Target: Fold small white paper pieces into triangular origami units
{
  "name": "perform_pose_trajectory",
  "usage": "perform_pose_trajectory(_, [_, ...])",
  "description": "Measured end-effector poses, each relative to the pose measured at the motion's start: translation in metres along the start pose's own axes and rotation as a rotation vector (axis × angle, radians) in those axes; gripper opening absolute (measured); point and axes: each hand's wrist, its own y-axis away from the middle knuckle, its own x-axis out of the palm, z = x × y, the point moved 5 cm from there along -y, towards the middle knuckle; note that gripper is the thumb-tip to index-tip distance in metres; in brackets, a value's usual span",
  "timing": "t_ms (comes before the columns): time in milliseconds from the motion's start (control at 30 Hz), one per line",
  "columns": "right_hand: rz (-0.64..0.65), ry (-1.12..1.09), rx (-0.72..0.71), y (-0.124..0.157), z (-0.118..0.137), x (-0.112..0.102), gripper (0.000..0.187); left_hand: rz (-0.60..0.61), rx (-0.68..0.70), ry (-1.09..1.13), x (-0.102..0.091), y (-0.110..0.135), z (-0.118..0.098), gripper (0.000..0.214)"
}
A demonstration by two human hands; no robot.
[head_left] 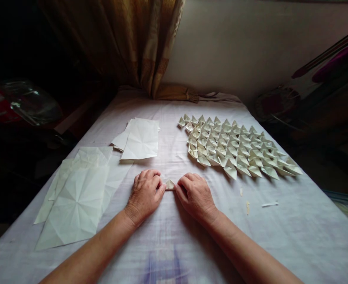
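Observation:
A small folded paper boat (169, 185) rests on the cloth-covered table between my two hands. My left hand (146, 191) pinches its left end, fingers curled. On the other end, the thumb and fingers of my right hand (195, 193) are closed in the same way. Only the pointed middle of the boat shows; its ends are hidden by my fingertips. Many finished-looking paper boats (230, 146) stand in packed rows beyond my right hand. Beyond my left hand lies a stack of creased paper sheets (141, 140).
More creased sheets (76, 203) overlap at the left of the table (126, 256). Thin paper scraps (270, 204) lie to the right of my right hand. A curtain (150, 47) hangs at the far edge against the wall (221, 51). A clear plastic-wrapped item (32, 102) is off to the left.

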Motion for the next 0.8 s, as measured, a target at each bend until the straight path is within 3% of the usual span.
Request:
perform_pose_trajectory(233, [-0.019, -0.056, 0.029, 0.002, -0.002, 0.003, 0.019, 0.018, -0.019, 0.002, 0.001, 0.0, 0.0, 0.009])
perform_pose_trajectory(500, [-0.045, -0.17, 0.078, 0.004, -0.006, 0.007, 0.002, 0.111, -0.108, 0.044, 0.004, -0.003, 0.005, 0.006])
perform_pose_trajectory(667, [-0.052, -0.224, 0.104, 0.004, -0.009, 0.01, 0.003, 0.105, -0.129, 0.062, 0.005, -0.005, 0.006, 0.002])
perform_pose_trajectory(800, [-0.066, -0.215, 0.127, 0.003, -0.006, 0.012, 0.016, 0.089, -0.141, 0.05, 0.006, -0.006, 0.005, 0.004])
